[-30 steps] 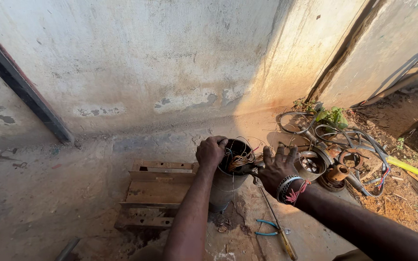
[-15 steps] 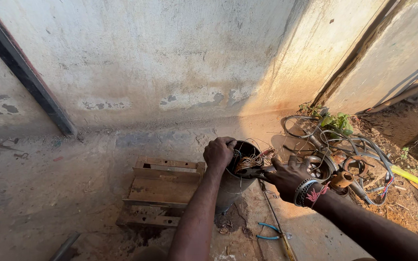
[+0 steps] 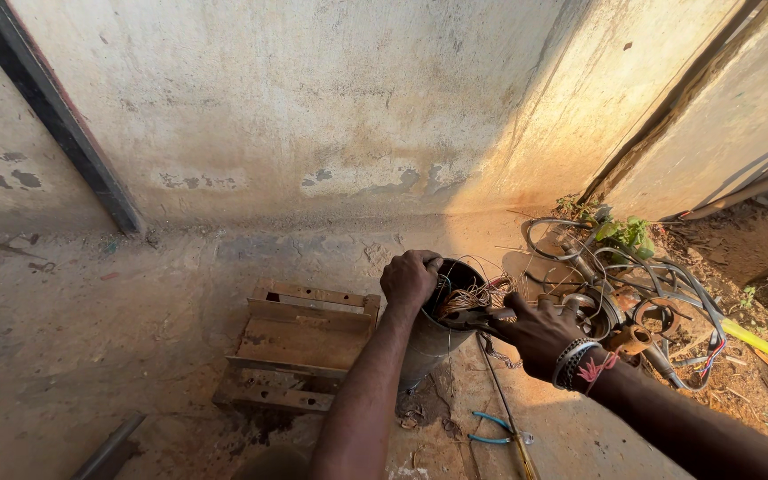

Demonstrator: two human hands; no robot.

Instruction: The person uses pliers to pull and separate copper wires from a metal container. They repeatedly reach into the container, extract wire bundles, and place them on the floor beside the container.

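A grey metal cylinder (image 3: 433, 342), the casing of a motor, stands upright on the concrete floor, just right of a low wooden pallet. Its open top faces up. Inside the dark mouth sit thin copper wires (image 3: 473, 298), a tangled bundle that spills over the right rim in loose strands. A few green and pale wires show among them. The casing's lower part is dull, scuffed and partly hidden behind a forearm.
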